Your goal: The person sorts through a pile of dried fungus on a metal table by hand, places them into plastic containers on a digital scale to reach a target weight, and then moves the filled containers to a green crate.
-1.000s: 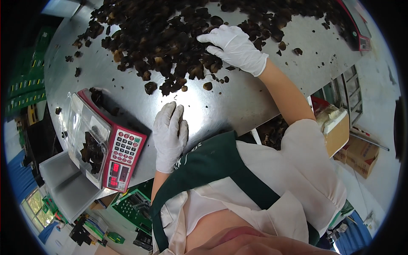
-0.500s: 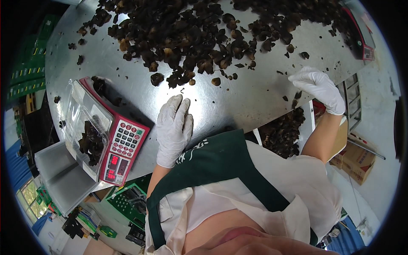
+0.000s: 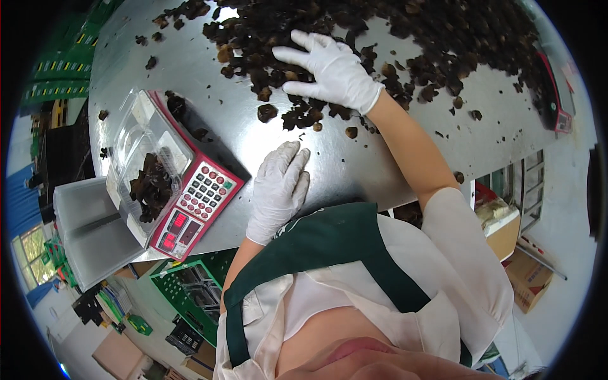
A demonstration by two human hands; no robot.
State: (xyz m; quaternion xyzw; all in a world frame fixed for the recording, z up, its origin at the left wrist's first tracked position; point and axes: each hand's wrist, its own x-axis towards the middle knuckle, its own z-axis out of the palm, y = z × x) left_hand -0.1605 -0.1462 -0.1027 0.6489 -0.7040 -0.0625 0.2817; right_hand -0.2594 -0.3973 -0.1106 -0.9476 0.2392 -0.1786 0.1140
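Observation:
My left hand [image 3: 278, 190], in a white glove, lies flat and open on the steel table [image 3: 354, 158] near its front edge, holding nothing. My right hand [image 3: 332, 68], also gloved, reaches forward with fingers spread onto the near edge of a big heap of dark dried fungus pieces [image 3: 392, 31]. To the left stands a red-and-white scale [image 3: 196, 202] with a clear plastic box [image 3: 142, 171] on its pan, partly filled with the dark pieces.
Loose dark pieces [image 3: 267, 113] lie scattered between heap and hands. A second red scale [image 3: 560, 95] sits at the table's far right edge. A grey bin [image 3: 88, 228] stands left of the scale. Green crates [image 3: 190, 291] and cardboard boxes [image 3: 525, 278] are on the floor.
My right hand swung from the heap out past the table's right edge, then back onto the heap's near edge. My left hand stayed flat on the table.

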